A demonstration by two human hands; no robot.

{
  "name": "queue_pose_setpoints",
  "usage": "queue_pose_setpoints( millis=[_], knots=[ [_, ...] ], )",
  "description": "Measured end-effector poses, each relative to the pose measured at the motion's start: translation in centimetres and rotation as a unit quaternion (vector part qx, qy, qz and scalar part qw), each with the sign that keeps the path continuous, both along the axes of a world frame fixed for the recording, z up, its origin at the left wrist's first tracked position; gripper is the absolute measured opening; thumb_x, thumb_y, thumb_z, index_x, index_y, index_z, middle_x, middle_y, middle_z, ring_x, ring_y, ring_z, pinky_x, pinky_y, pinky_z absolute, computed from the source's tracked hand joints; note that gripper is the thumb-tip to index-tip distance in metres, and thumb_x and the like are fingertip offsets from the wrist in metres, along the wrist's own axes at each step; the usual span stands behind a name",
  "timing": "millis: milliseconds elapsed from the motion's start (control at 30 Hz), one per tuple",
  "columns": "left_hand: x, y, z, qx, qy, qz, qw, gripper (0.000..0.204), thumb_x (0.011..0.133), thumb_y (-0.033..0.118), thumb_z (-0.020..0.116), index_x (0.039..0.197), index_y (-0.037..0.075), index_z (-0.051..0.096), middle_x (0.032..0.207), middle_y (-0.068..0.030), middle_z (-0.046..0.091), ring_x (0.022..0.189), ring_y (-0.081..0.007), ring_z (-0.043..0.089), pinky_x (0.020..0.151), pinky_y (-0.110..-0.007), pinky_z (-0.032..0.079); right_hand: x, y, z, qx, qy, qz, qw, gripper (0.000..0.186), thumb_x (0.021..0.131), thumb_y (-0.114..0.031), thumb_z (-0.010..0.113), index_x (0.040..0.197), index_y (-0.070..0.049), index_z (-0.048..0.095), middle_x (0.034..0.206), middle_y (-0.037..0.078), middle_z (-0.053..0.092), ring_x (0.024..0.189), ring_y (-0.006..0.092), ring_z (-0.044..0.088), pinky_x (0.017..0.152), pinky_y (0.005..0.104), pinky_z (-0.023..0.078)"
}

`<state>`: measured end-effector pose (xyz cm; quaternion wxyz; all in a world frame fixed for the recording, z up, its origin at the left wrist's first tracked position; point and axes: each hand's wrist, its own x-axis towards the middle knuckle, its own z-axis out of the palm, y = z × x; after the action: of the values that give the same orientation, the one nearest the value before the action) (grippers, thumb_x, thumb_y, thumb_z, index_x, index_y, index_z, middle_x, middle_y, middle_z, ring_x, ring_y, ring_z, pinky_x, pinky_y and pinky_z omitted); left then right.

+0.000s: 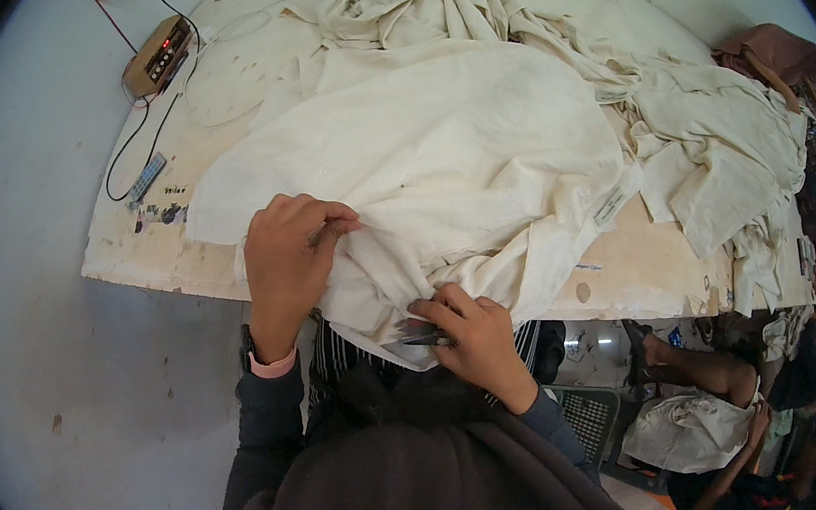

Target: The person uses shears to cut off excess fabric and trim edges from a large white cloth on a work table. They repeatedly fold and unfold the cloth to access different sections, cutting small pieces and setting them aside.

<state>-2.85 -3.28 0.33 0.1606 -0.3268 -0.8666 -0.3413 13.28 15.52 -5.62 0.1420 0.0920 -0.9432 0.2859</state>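
A large cream-white cloth (433,121) lies spread and rumpled over the table, its near edge hanging over the front. My left hand (289,253), with a pink band at its wrist, is closed in a pinch on a raised fold of this cloth. Lower and to the right, my right hand (473,336) is closed round small dark metal thread snips (419,332), whose pointed blades face left. The right fingertips also press on the gathered cloth near the table's front edge. A small printed label (610,205) shows on the cloth's right edge.
More crumpled cream cloths (717,139) cover the table's (662,276) right side and far end. At the far left are a brown box with a red light (158,57), cables and a grey remote control (147,179). A plastic crate (588,421) and seated people are at the lower right.
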Motion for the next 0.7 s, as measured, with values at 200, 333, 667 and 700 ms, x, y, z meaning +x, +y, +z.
queue_pose_setpoints(
  millis=[200, 333, 667, 700],
  knots=[
    [2.2, 0.6, 2.2, 0.052, 0.024, -0.008, 0.998, 0.010, 0.082, 0.015, 0.079, 0.089, 0.011, 0.075, 0.086, -0.0011, 0.066, 0.079, -0.0230, 0.060, 0.070, -0.036, 0.046, -0.3, 0.0, -0.2, -0.017, -0.004, 0.009, 1.000, 0.062, 0.061, -0.011, 0.080, 0.120, -0.018, 0.066, 0.104, 0.003, 0.059, 0.070, 0.0238, 0.063, 0.063, 0.0344, 0.050],
    [4.1, 0.9, 3.8, -0.033, -0.010, -0.024, 0.999, 0.021, 0.080, 0.024, 0.082, 0.092, 0.010, 0.073, 0.090, -0.0016, 0.063, 0.081, -0.0241, 0.060, 0.070, -0.037, 0.047, -0.2, 0.1, -0.4, -0.021, 0.003, -0.001, 1.000, 0.061, 0.060, -0.011, 0.080, 0.119, -0.019, 0.066, 0.104, 0.003, 0.059, 0.069, 0.0243, 0.062, 0.062, 0.0352, 0.050],
    [1.7, -1.0, -0.5, 0.013, -0.317, -0.052, 0.947, 0.015, 0.081, 0.012, 0.081, 0.093, 0.003, 0.076, 0.084, -0.0071, 0.071, 0.078, -0.0193, 0.067, 0.070, -0.031, 0.051, -0.3, -0.1, -0.2, -0.026, -0.005, -0.008, 1.000, 0.060, 0.060, -0.011, 0.081, 0.117, -0.019, 0.068, 0.102, 0.001, 0.060, 0.073, 0.0232, 0.064, 0.063, 0.0339, 0.050],
    [1.4, -2.0, -0.8, 0.068, -0.307, -0.025, 0.949, 0.012, 0.082, 0.008, 0.079, 0.092, 0.002, 0.076, 0.085, -0.0071, 0.073, 0.078, -0.0173, 0.067, 0.071, -0.029, 0.052, -0.3, 0.0, -0.5, -0.024, -0.004, -0.005, 1.000, 0.063, 0.058, -0.011, 0.082, 0.119, -0.019, 0.067, 0.104, 0.001, 0.060, 0.071, 0.0237, 0.063, 0.062, 0.0337, 0.050]
  ],
)
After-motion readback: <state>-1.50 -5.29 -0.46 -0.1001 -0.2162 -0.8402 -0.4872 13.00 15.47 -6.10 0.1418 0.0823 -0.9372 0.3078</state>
